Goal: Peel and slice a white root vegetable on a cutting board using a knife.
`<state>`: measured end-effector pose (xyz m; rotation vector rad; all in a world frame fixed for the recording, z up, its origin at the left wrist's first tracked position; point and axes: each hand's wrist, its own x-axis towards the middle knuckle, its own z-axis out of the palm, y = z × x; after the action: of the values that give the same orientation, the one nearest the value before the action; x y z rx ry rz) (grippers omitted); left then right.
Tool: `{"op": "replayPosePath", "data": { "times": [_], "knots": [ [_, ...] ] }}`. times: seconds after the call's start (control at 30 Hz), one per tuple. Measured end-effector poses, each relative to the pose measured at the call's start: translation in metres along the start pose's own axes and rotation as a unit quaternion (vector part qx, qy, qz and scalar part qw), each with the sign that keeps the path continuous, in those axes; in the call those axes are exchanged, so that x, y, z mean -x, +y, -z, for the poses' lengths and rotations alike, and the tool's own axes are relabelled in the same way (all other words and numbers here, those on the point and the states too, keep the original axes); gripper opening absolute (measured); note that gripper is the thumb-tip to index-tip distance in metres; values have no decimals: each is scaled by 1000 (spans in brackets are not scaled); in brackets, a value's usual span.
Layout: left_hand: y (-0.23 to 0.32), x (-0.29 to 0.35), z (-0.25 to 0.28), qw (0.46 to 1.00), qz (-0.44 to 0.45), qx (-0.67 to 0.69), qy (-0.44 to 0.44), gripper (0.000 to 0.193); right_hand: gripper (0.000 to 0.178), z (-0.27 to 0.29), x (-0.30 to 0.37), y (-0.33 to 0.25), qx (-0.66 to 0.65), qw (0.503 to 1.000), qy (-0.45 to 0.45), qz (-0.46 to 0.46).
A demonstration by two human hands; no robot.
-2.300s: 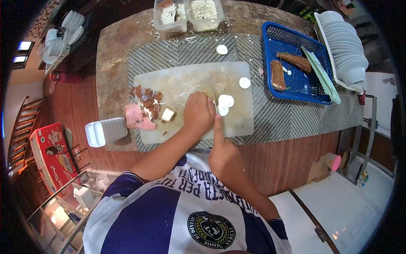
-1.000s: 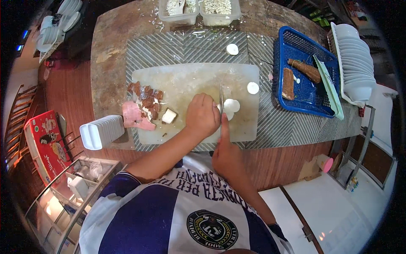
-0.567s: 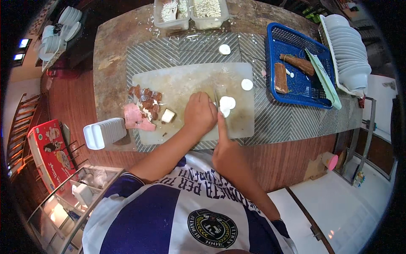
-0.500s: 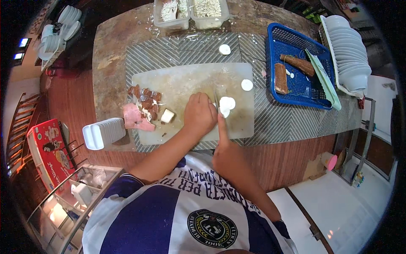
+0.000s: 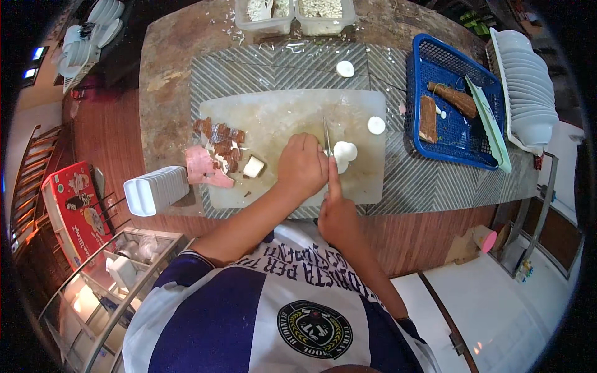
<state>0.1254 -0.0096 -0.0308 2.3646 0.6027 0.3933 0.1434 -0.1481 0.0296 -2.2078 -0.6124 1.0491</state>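
1. Slicing was the step in hand: the left hand (image 5: 303,166), on the cutting board (image 5: 360,186), was clenched over a white root (image 5: 344,151).
2. Beside it, the right hand (image 5: 336,208) gripped a knife (image 5: 326,133).
3. Judged next: another even cut, clear of the fingertips.

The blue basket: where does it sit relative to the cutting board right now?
In the head view, the blue basket sits on the counter just right of the cutting board, with a stack of white dishes on its far right.
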Motion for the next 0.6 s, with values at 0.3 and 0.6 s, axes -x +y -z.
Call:
{"op": "replayPosePath", "data": {
  "times": [0.3, 0.6],
  "knots": [
    [-2, -1, -2, 999, 36, -3, 24, 9, 86, 37, 28, -36, 19, 992, -103, -68],
    [-4, -6, -4, 999, -18, 32, 27, 9, 91, -16, 9, 15, 21, 998, -51, -43]
  ]
}}
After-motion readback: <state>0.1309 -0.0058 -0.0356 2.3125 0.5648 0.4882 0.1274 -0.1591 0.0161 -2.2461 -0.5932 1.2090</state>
